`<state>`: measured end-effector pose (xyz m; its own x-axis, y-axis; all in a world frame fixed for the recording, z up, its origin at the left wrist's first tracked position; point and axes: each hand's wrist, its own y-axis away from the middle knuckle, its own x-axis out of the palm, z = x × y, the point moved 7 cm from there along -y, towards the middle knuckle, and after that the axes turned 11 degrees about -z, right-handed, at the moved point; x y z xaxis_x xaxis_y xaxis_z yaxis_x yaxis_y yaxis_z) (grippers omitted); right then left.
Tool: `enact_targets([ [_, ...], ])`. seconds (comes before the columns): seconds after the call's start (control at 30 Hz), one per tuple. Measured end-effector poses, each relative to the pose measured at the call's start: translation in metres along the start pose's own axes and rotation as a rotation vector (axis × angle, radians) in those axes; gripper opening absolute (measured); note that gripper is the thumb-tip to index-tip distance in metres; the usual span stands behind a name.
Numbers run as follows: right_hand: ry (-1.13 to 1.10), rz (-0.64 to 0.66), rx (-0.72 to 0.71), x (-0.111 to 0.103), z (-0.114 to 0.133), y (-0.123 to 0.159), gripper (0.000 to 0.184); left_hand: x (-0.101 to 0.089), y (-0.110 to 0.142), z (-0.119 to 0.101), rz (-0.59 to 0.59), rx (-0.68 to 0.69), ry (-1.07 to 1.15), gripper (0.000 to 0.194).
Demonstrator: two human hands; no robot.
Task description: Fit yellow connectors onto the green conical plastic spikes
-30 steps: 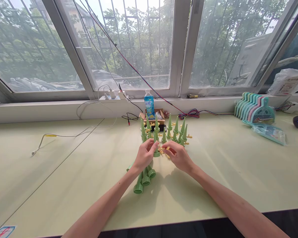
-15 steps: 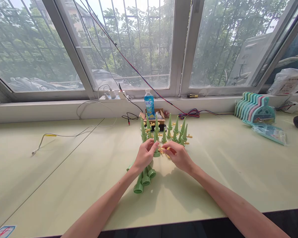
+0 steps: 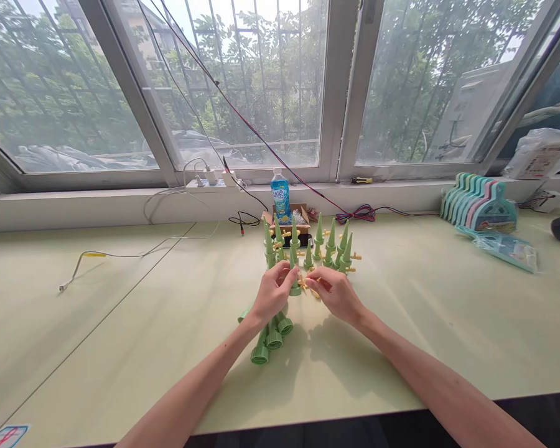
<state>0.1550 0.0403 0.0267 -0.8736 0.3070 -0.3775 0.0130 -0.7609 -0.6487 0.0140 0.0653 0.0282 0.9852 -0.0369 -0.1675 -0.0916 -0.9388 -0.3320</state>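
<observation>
My left hand (image 3: 273,292) is closed around a green plastic watering spike (image 3: 295,290), held upright with its wide collar at the bottom. To its right, my right hand (image 3: 336,294) pinches a small yellow valve (image 3: 307,281) beside the spike's side; whether the valve is seated in it cannot be made out. Behind my hands stand several green spikes (image 3: 330,241) with yellow valves sticking out sideways. Under my left wrist lie several more green spikes (image 3: 274,338), their open threaded ends facing me. Loose yellow pieces (image 3: 315,294) lie near my right fingertips.
Beyond the spikes are a blue bottle (image 3: 280,198), a small cardboard box (image 3: 302,219) and a dark phone (image 3: 304,241). A white cable (image 3: 135,254) runs across the left. Plastic hangers (image 3: 483,205) and a packaged one (image 3: 501,249) are at the right.
My right fingertips have turned slightly and closed in on the yellow valve at the spike. My left hand and the standing spikes look the same.
</observation>
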Motion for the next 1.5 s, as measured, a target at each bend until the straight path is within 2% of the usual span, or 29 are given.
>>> enact_targets([
  [0.3, 0.058, 0.017, 0.006, 0.0026, -0.0050, 0.0005, 0.046, 0.0030, 0.0012, -0.0037, 0.028, 0.024, 0.026, 0.030],
  [0.47, 0.049, 0.034, 0.025, 0.0044, -0.0079, 0.0008, 0.047, 0.0042, 0.0017, -0.0029, 0.035, 0.019, 0.021, 0.032],
  [0.7, -0.035, 0.056, 0.068, 0.0031, -0.0030, 0.0021, 0.024, 0.0016, 0.0009, -0.0031, -0.003, 0.024, -0.015, 0.029],
  [0.93, -0.040, 0.076, 0.026, 0.0062, -0.0039, 0.0041, 0.016, 0.0030, 0.0008, -0.0015, 0.014, 0.022, -0.004, 0.029],
  [1.27, 0.023, 0.102, 0.037, 0.0086, -0.0075, 0.0038, 0.040, 0.0048, 0.0024, 0.0013, 0.039, 0.023, -0.001, 0.029],
  [1.33, 0.016, 0.092, 0.050, 0.0075, -0.0072, 0.0036, 0.037, 0.0047, 0.0023, 0.0009, 0.036, 0.022, -0.007, 0.029],
  [1.5, -0.046, 0.083, 0.090, 0.0052, -0.0056, 0.0040, 0.016, 0.0023, 0.0011, -0.0012, 0.002, 0.023, -0.026, 0.030],
])
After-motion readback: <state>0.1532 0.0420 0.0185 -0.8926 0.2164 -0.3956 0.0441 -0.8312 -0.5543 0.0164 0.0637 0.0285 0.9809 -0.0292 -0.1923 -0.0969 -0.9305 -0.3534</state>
